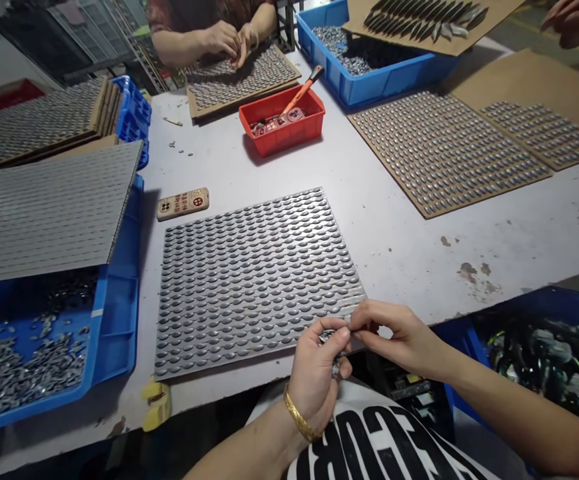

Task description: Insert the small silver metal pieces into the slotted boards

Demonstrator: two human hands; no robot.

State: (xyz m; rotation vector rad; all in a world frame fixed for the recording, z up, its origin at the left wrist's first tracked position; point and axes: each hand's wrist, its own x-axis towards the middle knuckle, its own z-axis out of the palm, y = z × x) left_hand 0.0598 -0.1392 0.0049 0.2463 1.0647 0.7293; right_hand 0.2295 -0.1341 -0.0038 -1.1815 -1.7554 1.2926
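My left hand, a gold bangle on its wrist, curls closed around several small shiny grey oval pieces. My right hand pinches at the left thumb and forefinger; a tiny piece seems to be between the fingertips, mostly hidden. Both hands are at the near right corner of a grey board. Rows of the same leaf-shaped oval pieces cover nearly all of the board, while a short strip by the right hand shows bare lines.
A blue bin of loose pieces stands left, a filled board across it. A phone lies beyond my board, and a red tray farther back. Brown boards lie right. A co-worker's hands work opposite.
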